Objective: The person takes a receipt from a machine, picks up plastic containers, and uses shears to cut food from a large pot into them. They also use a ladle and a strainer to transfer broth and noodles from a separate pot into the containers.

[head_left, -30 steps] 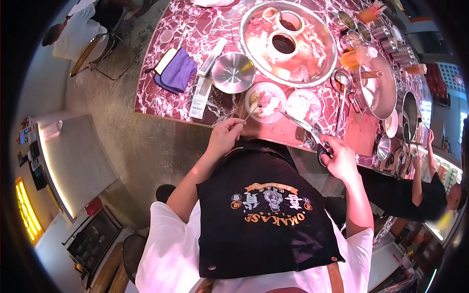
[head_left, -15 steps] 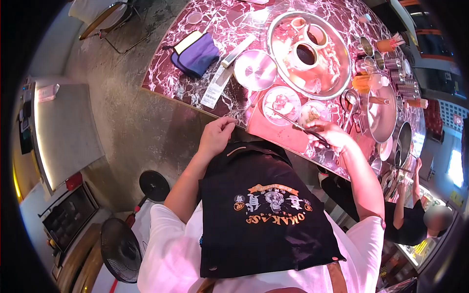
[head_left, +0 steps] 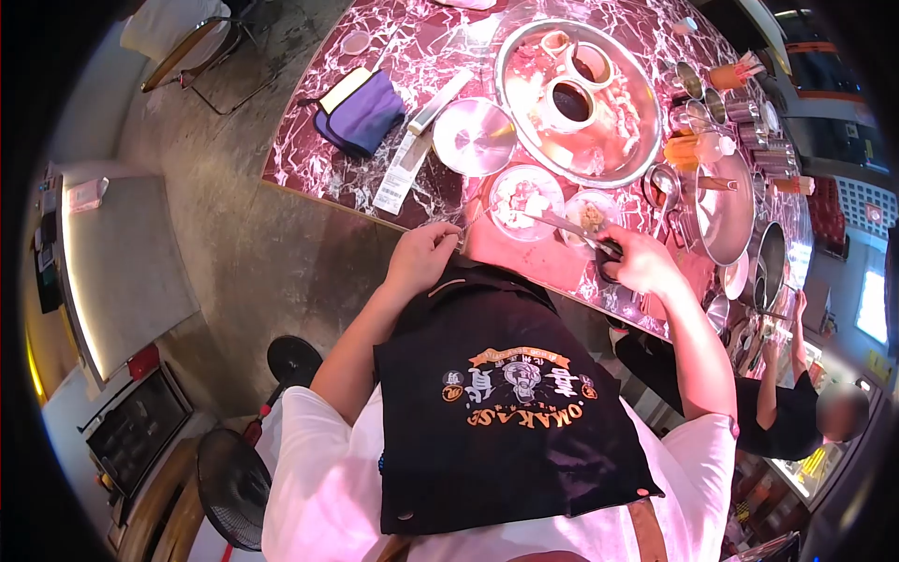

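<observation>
From where I stand, the person's right hand (head_left: 646,262) grips the black-handled scissors with silver metal blades (head_left: 562,224), fingers wrapped about the loops. The blades slant down across the near rim of a clear round bowl (head_left: 491,202), in which pale, chunky pieces of food (head_left: 523,197) lie in a heap. The left hand (head_left: 426,253) is at the front edge of the red, white-veined marble worktop (head_left: 328,178), thumb and fingers pinched on what looks like a thin stick (head_left: 475,217), though it is faint and I cannot make out its far end.

Just beside the first bowl, near the right hand, is a smaller clear bowl (head_left: 590,194) holding something brownish. Beyond them stands a wide steel basin (head_left: 655,131), and to its left a round, shiny metal dish (head_left: 475,138).

To handle this well, I would keep the scissor tips low over the pale pieces, so that whatever is snipped drops inside the rim, and steady the stick with the pinching fingers well back from the blades.
</observation>
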`<state>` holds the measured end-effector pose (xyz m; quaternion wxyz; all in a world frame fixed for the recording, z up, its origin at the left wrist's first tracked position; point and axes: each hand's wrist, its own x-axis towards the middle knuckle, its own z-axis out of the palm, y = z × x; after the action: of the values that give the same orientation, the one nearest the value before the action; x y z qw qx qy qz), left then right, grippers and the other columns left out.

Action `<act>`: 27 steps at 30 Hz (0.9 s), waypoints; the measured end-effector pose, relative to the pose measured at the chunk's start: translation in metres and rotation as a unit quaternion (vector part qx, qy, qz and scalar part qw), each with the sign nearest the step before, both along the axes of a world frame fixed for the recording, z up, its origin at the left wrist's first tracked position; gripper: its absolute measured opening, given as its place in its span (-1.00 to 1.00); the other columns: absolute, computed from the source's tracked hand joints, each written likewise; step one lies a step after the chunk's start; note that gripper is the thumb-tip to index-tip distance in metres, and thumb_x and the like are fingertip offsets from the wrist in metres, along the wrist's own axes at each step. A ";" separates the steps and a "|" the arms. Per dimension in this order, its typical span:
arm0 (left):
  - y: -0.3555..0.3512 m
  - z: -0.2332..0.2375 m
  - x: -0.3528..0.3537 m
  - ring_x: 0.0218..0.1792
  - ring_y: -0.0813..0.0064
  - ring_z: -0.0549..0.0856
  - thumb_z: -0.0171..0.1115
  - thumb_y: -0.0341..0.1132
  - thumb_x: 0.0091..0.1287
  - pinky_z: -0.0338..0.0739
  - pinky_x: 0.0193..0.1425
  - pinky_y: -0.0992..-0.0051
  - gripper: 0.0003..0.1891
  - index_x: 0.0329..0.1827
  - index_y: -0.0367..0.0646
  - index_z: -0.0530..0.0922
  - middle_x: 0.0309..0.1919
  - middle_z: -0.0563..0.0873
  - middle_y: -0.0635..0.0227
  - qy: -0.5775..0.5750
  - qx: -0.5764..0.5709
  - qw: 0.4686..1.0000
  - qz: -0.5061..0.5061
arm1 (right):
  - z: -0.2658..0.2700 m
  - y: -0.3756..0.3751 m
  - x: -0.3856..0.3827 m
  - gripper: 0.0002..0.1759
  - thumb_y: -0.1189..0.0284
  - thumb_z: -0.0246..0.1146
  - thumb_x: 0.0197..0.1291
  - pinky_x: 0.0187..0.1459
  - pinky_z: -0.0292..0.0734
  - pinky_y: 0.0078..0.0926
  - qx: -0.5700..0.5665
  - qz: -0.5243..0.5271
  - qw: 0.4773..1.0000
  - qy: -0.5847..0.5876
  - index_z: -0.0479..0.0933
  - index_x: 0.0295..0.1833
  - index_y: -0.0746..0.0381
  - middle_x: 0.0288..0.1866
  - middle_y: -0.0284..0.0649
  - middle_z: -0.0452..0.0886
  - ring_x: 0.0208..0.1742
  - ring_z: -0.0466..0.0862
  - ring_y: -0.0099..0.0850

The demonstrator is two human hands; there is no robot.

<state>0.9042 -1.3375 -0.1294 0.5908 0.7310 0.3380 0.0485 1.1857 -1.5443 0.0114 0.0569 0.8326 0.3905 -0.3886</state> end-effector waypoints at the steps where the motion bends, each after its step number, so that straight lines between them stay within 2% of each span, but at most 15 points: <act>1: 0.000 0.000 0.002 -0.54 0.73 0.52 0.22 -0.34 0.45 0.40 -0.44 0.58 -0.79 -0.02 -0.29 0.68 -0.54 0.62 0.49 -0.003 -0.006 1.000 0.005 | -0.002 0.008 -0.003 -0.39 0.34 0.36 0.00 0.07 0.58 -0.17 -0.016 0.010 1.000 -0.014 0.52 0.25 0.15 -0.08 0.02 0.73 0.00 0.72 -0.06; 5: -0.001 -0.007 -0.001 -0.54 0.73 0.52 0.22 -0.34 0.45 0.40 -0.44 0.59 -0.79 -0.03 -0.29 0.68 -0.55 0.60 0.49 -0.003 -0.024 0.999 0.035 | -0.012 0.021 0.000 -0.39 0.36 0.36 0.02 0.01 0.58 -0.22 -0.045 0.002 0.999 0.001 0.49 0.27 0.15 -0.13 -0.01 0.73 -0.05 0.73 -0.11; 8: -0.001 -0.015 -0.007 -0.43 0.46 0.68 0.26 -0.27 0.39 0.55 -0.29 0.45 -0.75 -0.02 -0.24 0.70 -0.44 0.74 0.21 0.032 -0.030 0.998 0.039 | -0.023 0.018 0.014 -0.41 0.29 0.35 0.04 0.08 0.57 -0.22 -0.049 -0.065 0.992 0.098 0.52 0.24 0.18 -0.03 0.04 0.71 0.04 0.72 -0.09; 12: -0.002 -0.013 -0.003 -0.51 0.62 0.59 0.25 -0.30 0.42 0.47 -0.39 0.53 -0.77 -0.02 -0.27 0.69 -0.52 0.68 0.36 0.016 -0.049 0.998 0.046 | -0.038 -0.001 0.029 -0.48 0.45 0.36 0.04 0.03 0.58 -0.26 0.017 -0.051 0.991 0.123 0.56 0.20 0.15 -0.10 -0.05 0.72 -0.03 0.73 -0.16; 14: -0.003 -0.016 0.001 -0.54 0.69 0.54 0.25 -0.32 0.44 0.43 -0.43 0.58 -0.78 -0.02 -0.29 0.68 -0.54 0.65 0.44 -0.003 -0.065 0.996 0.059 | -0.038 -0.013 0.033 -0.49 0.55 0.34 0.03 0.03 0.58 -0.28 0.041 -0.081 0.985 0.143 0.57 0.18 0.14 -0.12 -0.04 0.73 -0.06 0.73 -0.15; 15: -0.002 -0.014 0.005 -0.53 0.75 0.50 0.24 -0.34 0.46 0.39 -0.44 0.61 -0.78 0.00 -0.32 0.67 -0.55 0.60 0.51 -0.005 -0.075 0.996 0.057 | -0.033 -0.019 0.033 -0.49 0.55 0.35 0.04 0.03 0.58 -0.27 0.055 -0.094 0.983 0.150 0.56 0.18 0.15 -0.12 -0.04 0.73 -0.06 0.74 -0.15; 18: 0.001 -0.007 0.021 -0.52 0.76 0.49 0.24 -0.34 0.46 0.37 -0.44 0.61 -0.78 0.01 -0.32 0.67 -0.56 0.58 0.52 -0.009 -0.095 0.993 0.065 | -0.010 -0.039 0.040 -0.47 0.52 0.37 0.06 0.04 0.58 -0.27 0.066 -0.129 0.973 0.181 0.53 0.21 0.14 -0.12 -0.08 0.74 -0.04 0.74 -0.20; 20: 0.006 -0.004 0.036 -0.49 0.75 0.52 0.23 -0.34 0.46 0.41 -0.41 0.61 -0.78 0.01 -0.32 0.67 -0.54 0.62 0.47 -0.010 -0.084 0.996 0.043 | 0.015 -0.050 0.052 -0.44 0.63 0.32 0.01 -0.07 0.54 -0.45 0.075 -0.141 0.979 0.127 0.52 0.21 0.14 -0.20 -0.25 0.69 -0.19 0.64 -0.48; 21: 0.007 -0.002 0.044 -0.47 0.75 0.54 0.23 -0.34 0.46 0.42 -0.39 0.60 -0.77 0.01 -0.32 0.67 -0.53 0.64 0.45 -0.010 -0.078 0.996 0.032 | 0.002 -0.070 0.070 -0.43 0.59 0.33 -0.02 -0.09 0.54 -0.40 0.083 -0.140 0.981 0.108 0.52 0.20 0.12 -0.20 -0.24 0.69 -0.18 0.66 -0.44; 22: 0.007 0.002 0.057 -0.46 0.72 0.57 0.23 -0.34 0.45 0.45 -0.37 0.59 -0.77 0.00 -0.32 0.68 -0.52 0.66 0.41 -0.011 -0.067 0.997 0.021 | 0.007 -0.073 0.084 -0.46 0.46 0.39 0.03 -0.01 0.57 -0.26 0.057 -0.173 0.978 0.103 0.50 0.19 0.09 -0.16 -0.11 0.70 -0.09 0.72 -0.24; 24: 0.008 0.006 0.088 -0.43 0.65 0.63 0.23 -0.34 0.44 0.51 -0.31 0.55 -0.77 -0.01 -0.32 0.68 -0.48 0.72 0.33 -0.009 -0.046 0.999 -0.002 | 0.002 -0.075 0.107 -0.46 0.41 0.36 0.04 0.02 0.57 -0.22 0.026 -0.197 0.980 0.012 0.49 0.21 0.09 -0.15 -0.11 0.71 -0.05 0.73 -0.19; 25: 0.012 0.002 0.104 -0.38 0.42 0.75 0.23 -0.31 0.42 0.59 -0.23 0.44 -0.77 -0.02 -0.29 0.69 -0.38 0.78 0.16 -0.001 -0.005 0.999 -0.042 | -0.012 -0.076 0.118 -0.46 0.38 0.35 0.06 0.04 0.58 -0.20 0.011 -0.178 0.983 -0.046 0.49 0.22 0.09 -0.11 -0.09 0.72 -0.02 0.73 -0.16; 27: 0.014 0.004 0.138 -0.33 0.28 0.77 0.23 -0.29 0.41 0.61 -0.19 0.39 -0.76 -0.01 -0.25 0.70 -0.33 0.79 0.11 0.008 0.046 0.995 -0.093 | -0.030 -0.068 0.140 -0.46 0.30 0.27 0.11 0.14 0.58 -0.13 -0.029 -0.148 0.981 -0.122 0.48 0.25 0.10 0.02 -0.01 0.73 0.12 0.71 -0.08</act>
<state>1.0422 -1.3238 -0.1256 0.5557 0.7860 0.2709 0.0027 1.3253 -1.6121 -0.0182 0.0701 0.9203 0.2416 -0.2995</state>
